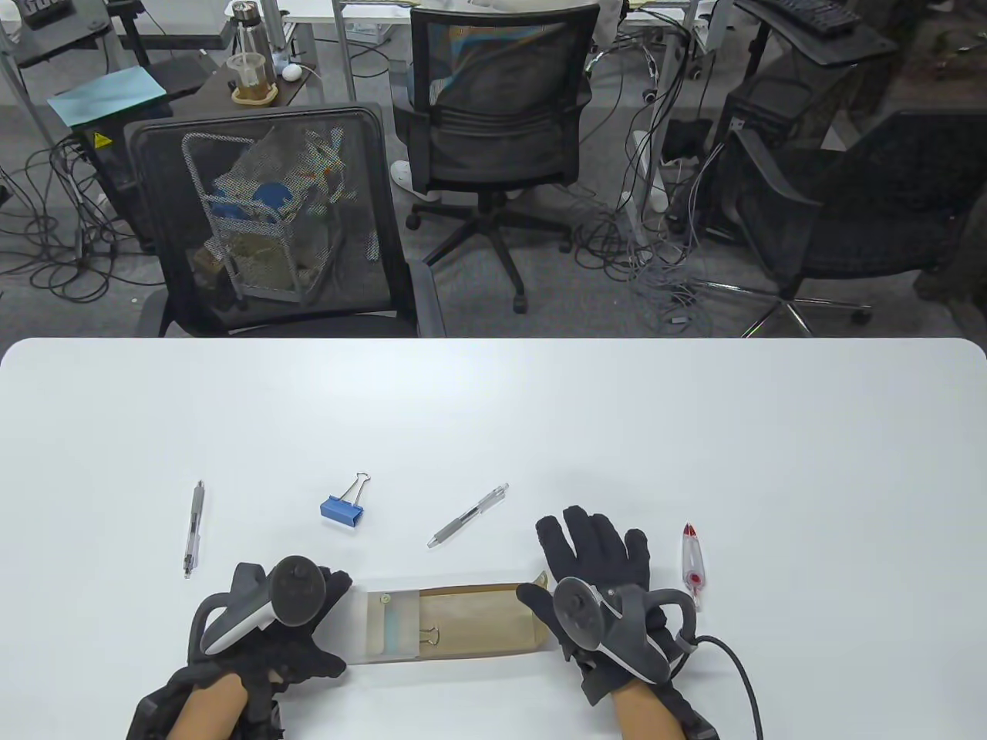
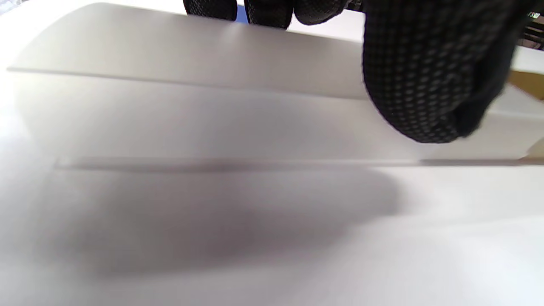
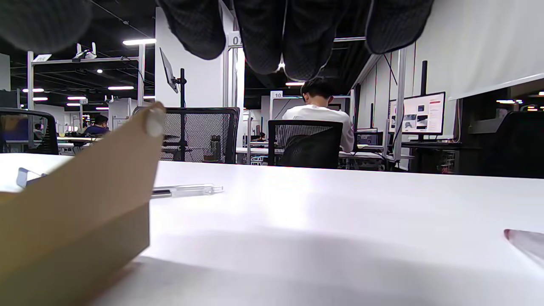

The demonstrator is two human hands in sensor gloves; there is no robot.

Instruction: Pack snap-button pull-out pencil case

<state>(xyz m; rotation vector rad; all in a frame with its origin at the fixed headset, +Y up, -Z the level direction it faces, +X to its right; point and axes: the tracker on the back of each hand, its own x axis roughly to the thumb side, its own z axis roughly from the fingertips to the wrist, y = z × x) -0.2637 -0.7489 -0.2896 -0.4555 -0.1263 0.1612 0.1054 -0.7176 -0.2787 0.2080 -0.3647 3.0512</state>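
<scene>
The pencil case [image 1: 455, 623] is lying flat on the white table [image 1: 493, 416], stretched between the 2 gloved hands, with its translucent sleeve end toward the left hand [image 1: 289, 624] and its brown inner tray pulled out toward the right hand [image 1: 597, 574]. The sleeve end is being gripped by the left hand: in the left wrist view 1 gloved digit [image 2: 425, 85] is being pressed against the near wall of the sleeve [image 2: 191, 119], while the other fingertips are being curled over its far edge. The right hand is being held flat and spread, its fingers [image 1: 590, 536] extended beyond the tray's end, and its thumb is lying at that end beside the raised brown flap [image 3: 97, 170]; whether the tray is actually being touched cannot be told. A small clip [image 1: 430, 636] is lying inside the tray. A clear pen [image 1: 468, 515] is lying just beyond and to the left of the right fingertips, a red-tipped correction pen [image 1: 692, 566] just to their right. A blue binder clip [image 1: 345, 505] is lying beyond the left fingers, and another pen [image 1: 193, 529] further left.
</scene>
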